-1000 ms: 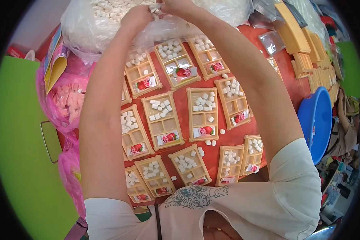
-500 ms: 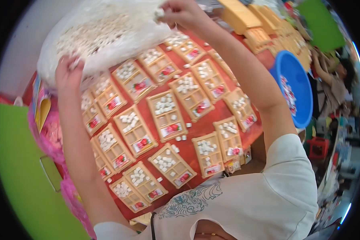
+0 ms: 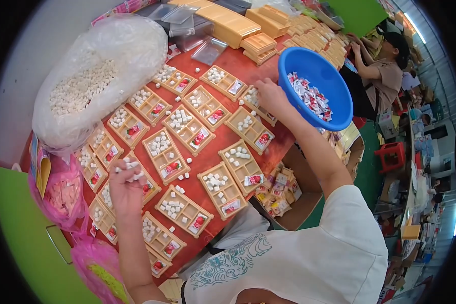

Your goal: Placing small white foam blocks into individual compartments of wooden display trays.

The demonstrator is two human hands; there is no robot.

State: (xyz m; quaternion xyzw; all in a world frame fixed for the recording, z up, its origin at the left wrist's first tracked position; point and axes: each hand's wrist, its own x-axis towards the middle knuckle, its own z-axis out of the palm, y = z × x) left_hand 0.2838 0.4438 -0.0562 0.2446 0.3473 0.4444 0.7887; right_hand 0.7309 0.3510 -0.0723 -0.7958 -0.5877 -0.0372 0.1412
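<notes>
My left hand (image 3: 126,190) is raised over the trays at the left, its fingers curled around several small white cubes (image 3: 129,166). At the far right of the table, my right hand (image 3: 271,96) reaches down with bent fingers over a compartmented tan tray (image 3: 266,115) beside the blue basin. Its fingertips are partly hidden, so what they hold does not show. Similar tan trays (image 3: 222,188) lie in rows on the red table. Most have white cubes in one large compartment and a small red-and-white packet in another.
At the far left lies a clear plastic bag (image 3: 142,40) of white cubes. The blue basin (image 3: 345,101) holds small packets. Stacked tan trays (image 3: 258,44) and clear lids (image 3: 210,50) stand at the back. A cardboard box (image 3: 301,218) sits below the right edge. Another person (image 3: 385,71) works beyond.
Both hands have left the area of the plastic bag. My left hand has come nearer with white cubes; my right has moved right, down to a tray. The view has shifted too.
</notes>
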